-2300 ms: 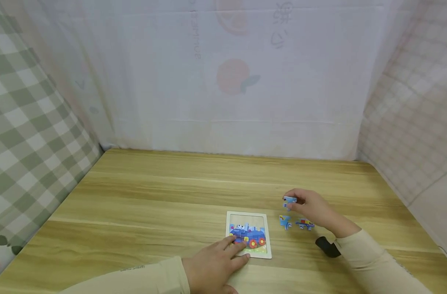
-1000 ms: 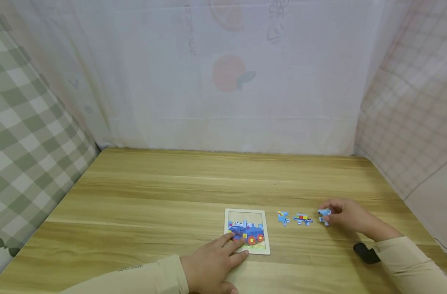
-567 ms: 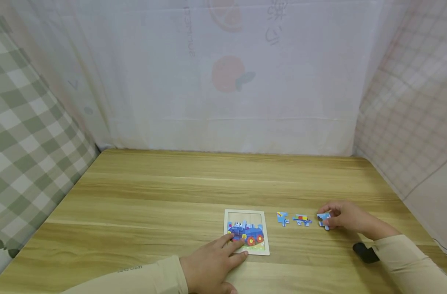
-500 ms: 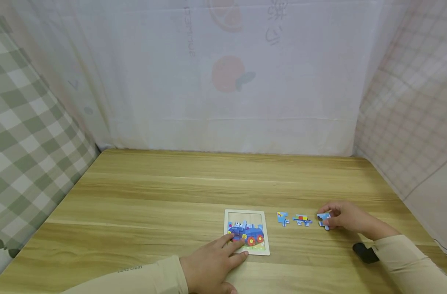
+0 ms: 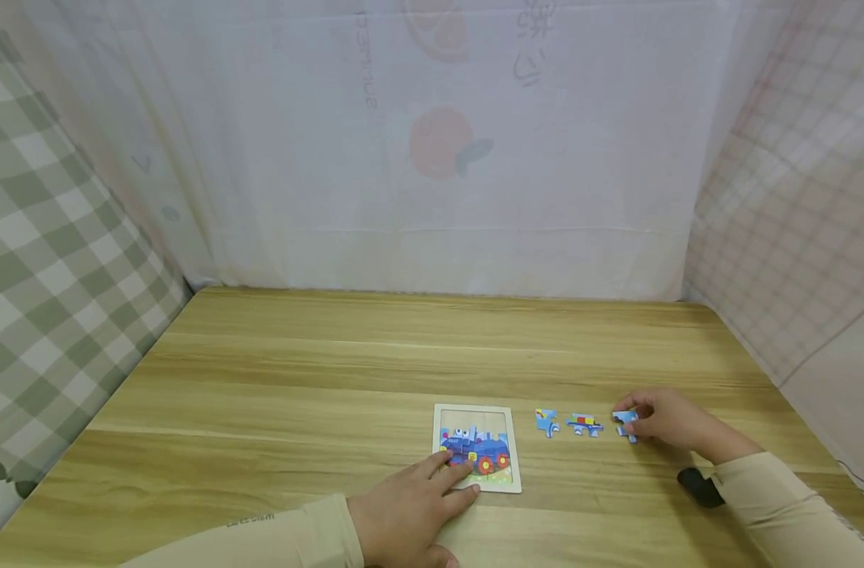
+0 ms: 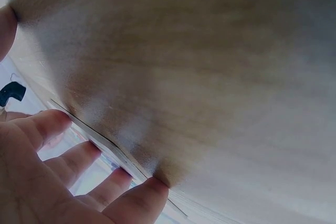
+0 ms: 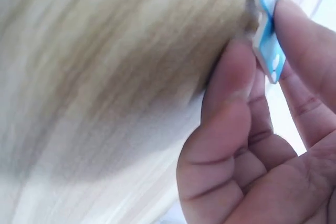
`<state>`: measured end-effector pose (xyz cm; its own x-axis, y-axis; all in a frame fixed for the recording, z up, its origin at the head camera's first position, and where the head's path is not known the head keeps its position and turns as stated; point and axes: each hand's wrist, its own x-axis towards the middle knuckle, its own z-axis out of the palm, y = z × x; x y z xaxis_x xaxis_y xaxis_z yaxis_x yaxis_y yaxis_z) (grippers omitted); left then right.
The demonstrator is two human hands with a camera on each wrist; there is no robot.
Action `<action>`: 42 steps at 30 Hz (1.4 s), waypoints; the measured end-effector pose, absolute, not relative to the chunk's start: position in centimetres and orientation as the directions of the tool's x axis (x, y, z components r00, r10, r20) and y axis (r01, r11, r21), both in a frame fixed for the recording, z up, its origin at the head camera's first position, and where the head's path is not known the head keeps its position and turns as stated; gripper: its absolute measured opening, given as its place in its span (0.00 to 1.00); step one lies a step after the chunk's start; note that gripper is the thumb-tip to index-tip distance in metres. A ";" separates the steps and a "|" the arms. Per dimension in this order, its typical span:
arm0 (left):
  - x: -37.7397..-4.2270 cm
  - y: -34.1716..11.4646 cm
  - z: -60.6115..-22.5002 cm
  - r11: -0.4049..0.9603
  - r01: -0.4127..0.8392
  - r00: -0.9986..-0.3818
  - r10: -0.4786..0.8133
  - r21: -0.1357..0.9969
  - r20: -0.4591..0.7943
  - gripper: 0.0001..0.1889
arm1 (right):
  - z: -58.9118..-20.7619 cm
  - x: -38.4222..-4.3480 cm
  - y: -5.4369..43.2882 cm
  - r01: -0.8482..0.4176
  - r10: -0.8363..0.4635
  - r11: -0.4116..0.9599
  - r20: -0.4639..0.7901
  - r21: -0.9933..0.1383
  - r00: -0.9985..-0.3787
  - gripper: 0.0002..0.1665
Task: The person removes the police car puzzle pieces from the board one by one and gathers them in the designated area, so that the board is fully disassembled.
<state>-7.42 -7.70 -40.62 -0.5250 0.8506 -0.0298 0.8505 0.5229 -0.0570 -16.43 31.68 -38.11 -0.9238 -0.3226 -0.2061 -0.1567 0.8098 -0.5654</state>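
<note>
A white-rimmed jigsaw tray (image 5: 516,454) lies on the table, its lower part filled with a blue vehicle picture and its upper part bare wood. My left hand (image 5: 406,513) rests on its lower left, fingers extended; in the left wrist view the fingertips (image 6: 157,184) touch the tray edge and tabletop. To the right, my right hand (image 5: 676,422) pinches a light-blue jigsaw piece (image 5: 625,416) between thumb and fingers, at or just above the table. The right wrist view shows this piece (image 7: 270,51) tilted. Two loose pieces, one with a yellow corner (image 5: 546,421) and one with red and yellow blocks (image 5: 585,424), lie between tray and right hand.
The wooden table (image 5: 297,379) meets a pale printed curtain (image 5: 318,158) at the back. Checked cloth (image 5: 48,276) hangs on the left, and a gridded cloth (image 5: 794,197) on the right. A black device (image 5: 700,487) sits at the right wrist.
From above the loose pieces, my right hand has carried its jigsaw piece rightward and down to the right end of their row. Lately the piece has only tilted slightly. The left hand stays put.
</note>
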 end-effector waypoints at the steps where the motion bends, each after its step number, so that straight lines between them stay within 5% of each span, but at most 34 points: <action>1: -7.4 -7.7 -40.6 0.521 0.851 -0.523 0.852 -0.062 -0.023 0.40 | -38.2 -16.4 31.7 -0.165 -0.322 0.817 -0.198 -0.553 -0.926 0.14; 32: -7.3 -7.7 -40.5 0.544 0.839 -0.544 0.838 -0.008 -0.051 0.40 | -38.4 -16.5 31.8 -0.166 -0.292 0.847 -0.181 -0.504 -0.939 0.16; 42: -7.4 -7.7 -40.4 0.541 0.841 -0.541 0.839 -0.019 -0.054 0.40 | -37.1 -16.1 28.8 -0.230 -0.284 0.849 -0.043 -0.475 -0.958 0.16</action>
<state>-7.39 -7.67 -40.39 -0.5408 0.8394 -0.0536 0.8410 0.5406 -0.0195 -16.14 28.82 -37.06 -0.9579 -0.2838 -0.0426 -0.2304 0.8490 -0.4754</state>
